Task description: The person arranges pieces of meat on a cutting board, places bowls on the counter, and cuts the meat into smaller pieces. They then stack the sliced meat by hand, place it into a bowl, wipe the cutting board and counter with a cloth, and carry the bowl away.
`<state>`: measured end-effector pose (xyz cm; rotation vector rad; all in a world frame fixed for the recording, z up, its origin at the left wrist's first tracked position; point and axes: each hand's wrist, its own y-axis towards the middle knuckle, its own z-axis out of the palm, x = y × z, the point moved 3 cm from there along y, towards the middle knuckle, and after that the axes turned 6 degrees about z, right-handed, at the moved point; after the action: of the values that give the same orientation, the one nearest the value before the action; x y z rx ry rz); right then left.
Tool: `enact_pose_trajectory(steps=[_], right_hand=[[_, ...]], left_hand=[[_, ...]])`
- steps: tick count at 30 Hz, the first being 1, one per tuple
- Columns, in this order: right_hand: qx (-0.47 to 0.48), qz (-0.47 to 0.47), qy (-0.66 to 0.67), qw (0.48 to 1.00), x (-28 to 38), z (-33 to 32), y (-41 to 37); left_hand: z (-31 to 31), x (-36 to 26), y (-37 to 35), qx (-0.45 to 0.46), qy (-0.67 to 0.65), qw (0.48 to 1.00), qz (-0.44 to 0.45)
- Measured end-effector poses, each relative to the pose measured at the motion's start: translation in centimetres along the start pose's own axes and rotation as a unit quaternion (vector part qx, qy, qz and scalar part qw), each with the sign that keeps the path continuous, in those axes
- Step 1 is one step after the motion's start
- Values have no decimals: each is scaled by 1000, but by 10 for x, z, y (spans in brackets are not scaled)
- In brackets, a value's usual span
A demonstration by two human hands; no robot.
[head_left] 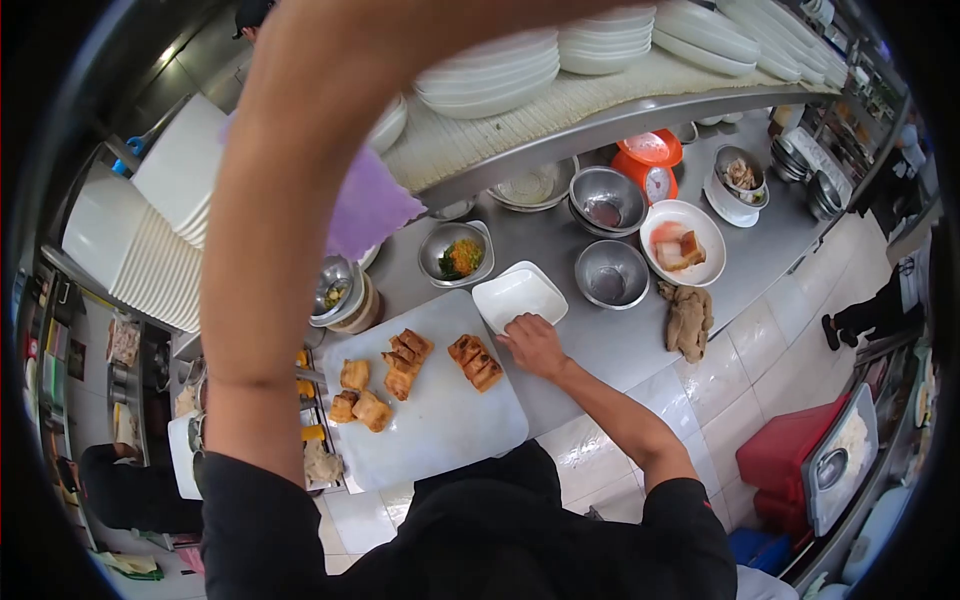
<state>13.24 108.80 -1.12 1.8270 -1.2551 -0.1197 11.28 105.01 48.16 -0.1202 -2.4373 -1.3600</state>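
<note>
My right hand [533, 345] is at the near rim of a white square bowl [522, 292], its fingers closed on the edge. The bowl stands on the steel counter, touching or overlapping the corner of a white cutting board [450, 440]. On the board lies a sliced piece of browned, crisp-looking food [475, 362], with another sliced piece [407, 363] and several smaller chunks [368, 410] to its left. My left arm [275, 230] is raised high across the view; its hand is beyond the top edge. Behind that arm hangs a purple sheet [370, 207].
Metal bowls [611, 273] stand along the counter, one holding green and orange food [462, 257]. Further right are a white bowl with a meat piece [683, 243], an orange scale [655, 160] and a brown cloth [687, 322]. Stacked plates [490, 75] fill the shelf above.
</note>
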Motion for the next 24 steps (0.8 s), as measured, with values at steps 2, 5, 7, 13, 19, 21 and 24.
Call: enact_pose_trajectory(steps=[2, 5, 7, 13, 19, 21, 24], right_hand=[[-21, -1, 14, 1000, 13, -22, 9], [-43, 22, 40, 998, 36, -85, 2], [-37, 53, 11, 998, 45, -121, -24], [-5, 158, -97, 983, 19, -155, -124], [72, 144, -141, 977, -18, -142, -156], [66, 153, -164, 972, -31, -135, -159], [89, 151, -172, 969, -37, -128, -150]], left_hand=[[-20, -15, -30, 13, -43, 999, -4], [-50, -62, -79, 27, -109, 994, -17], [-52, -90, -114, 46, -151, 986, -55], [38, -180, -254, 87, -273, 933, -217], [141, -268, -393, 211, -244, 920, -223], [155, -280, -419, 232, -223, 919, -227], [168, -288, -438, 257, -191, 920, -227]])
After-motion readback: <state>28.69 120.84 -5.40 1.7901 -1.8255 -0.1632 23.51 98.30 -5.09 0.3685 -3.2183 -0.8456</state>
